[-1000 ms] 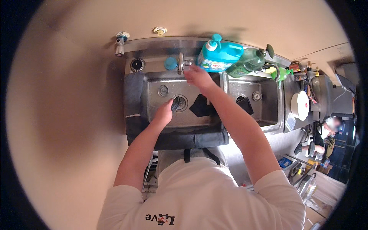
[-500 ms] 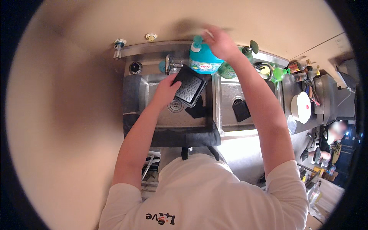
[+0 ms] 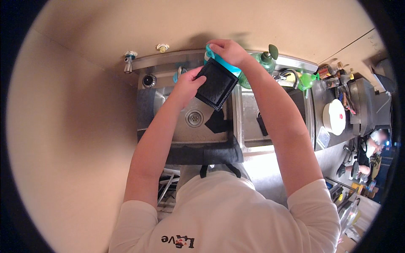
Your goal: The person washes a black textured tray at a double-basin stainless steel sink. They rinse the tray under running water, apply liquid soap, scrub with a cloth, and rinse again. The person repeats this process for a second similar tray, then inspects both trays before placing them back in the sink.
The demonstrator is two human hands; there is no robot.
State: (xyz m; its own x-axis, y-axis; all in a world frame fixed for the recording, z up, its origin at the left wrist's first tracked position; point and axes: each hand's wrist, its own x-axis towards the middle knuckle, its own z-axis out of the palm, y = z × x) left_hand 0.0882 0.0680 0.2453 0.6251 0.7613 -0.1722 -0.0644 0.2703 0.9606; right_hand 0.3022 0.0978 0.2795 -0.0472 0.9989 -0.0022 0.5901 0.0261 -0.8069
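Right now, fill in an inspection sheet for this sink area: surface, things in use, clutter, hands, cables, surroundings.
Surface: two-basin steel sink; dark cloth along the front edge.
Things in use: square black piece, tilted; turquoise pump bottle, partly hidden behind it.
Clutter: dark flat piece in the left basin; green pump bottle; round white container on the right.
Hands: left hand grips the square piece; right hand is at the bottle's pump.
Cables: nothing certain.
Surroundings: beige wall; another person, far right.
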